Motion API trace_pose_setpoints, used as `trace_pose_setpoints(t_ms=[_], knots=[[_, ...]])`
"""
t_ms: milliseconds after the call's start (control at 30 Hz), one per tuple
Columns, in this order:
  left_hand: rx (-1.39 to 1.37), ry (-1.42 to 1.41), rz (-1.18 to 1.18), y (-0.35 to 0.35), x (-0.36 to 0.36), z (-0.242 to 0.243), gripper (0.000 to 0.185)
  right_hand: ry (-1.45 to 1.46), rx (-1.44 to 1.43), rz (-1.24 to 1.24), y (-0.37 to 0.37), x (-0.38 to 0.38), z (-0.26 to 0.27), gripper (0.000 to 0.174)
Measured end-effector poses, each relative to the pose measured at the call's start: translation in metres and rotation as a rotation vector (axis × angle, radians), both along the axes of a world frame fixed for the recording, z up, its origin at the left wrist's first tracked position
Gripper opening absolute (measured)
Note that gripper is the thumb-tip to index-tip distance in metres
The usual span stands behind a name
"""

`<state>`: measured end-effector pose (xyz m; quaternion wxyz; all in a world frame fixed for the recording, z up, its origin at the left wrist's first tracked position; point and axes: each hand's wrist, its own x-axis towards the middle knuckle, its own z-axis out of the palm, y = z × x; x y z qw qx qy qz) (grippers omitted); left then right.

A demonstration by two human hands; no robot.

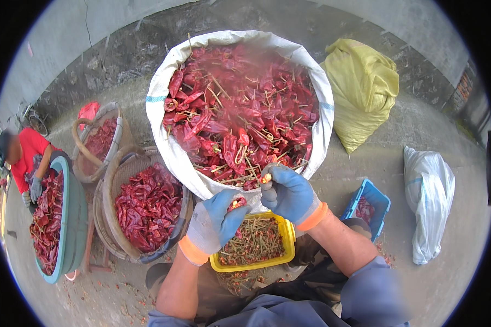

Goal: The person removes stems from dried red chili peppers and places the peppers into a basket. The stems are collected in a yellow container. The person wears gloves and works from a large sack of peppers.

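Both my hands wear grey work gloves with blue-coated fingers and orange cuffs. My left hand (219,220) is closed around a dried red chili pepper (237,203), whose opened end with pale seeds shows between the fingers. Pinched in my right hand (288,190) is a chili stem end (266,178) with orange-yellow seeds. Just beyond my hands stands a large white woven sack (157,122), its rim rolled down, heaped with dried red chilies (237,110) that still bear stems. Below my hands is a yellow plastic basket (253,267) holding cut-off stems and seed bits (257,241).
Wicker baskets (106,212) of red chilies stand at left. Beyond them a person in a red shirt (30,153) works over a teal tub (71,229) of chilies. At right are a yellow-green sack (360,90), a blue plastic crate (382,204) and a pale sack (427,204).
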<state>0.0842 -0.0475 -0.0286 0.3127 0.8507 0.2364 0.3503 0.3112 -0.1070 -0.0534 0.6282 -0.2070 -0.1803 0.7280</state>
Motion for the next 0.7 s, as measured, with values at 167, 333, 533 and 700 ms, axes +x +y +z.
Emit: trace_pose_setpoints(t_ms=[167, 333, 533, 700], knots=[[0.141, 0.143, 0.566, 0.049, -0.06, 0.013, 0.041, -0.635, 0.125, 0.153, -0.004, -0.004, 0.003, 0.023], [0.26, 0.15, 0.832, 0.09, -0.126, -0.008, 0.059, -1.395, 0.35, 0.11, -0.012, -0.032, -0.014, 0.027], [-0.035, 0.11, 0.667, 0.065, -0.096, -0.002, 0.041, -1.718, 0.195, -0.315, 0.014, 0.007, 0.021, 0.022], [-0.075, 0.092, 0.566, 0.063, -0.074, -0.006, 0.037, -2.1, 0.287, -0.413, 0.047, 0.036, -0.003, 0.044]])
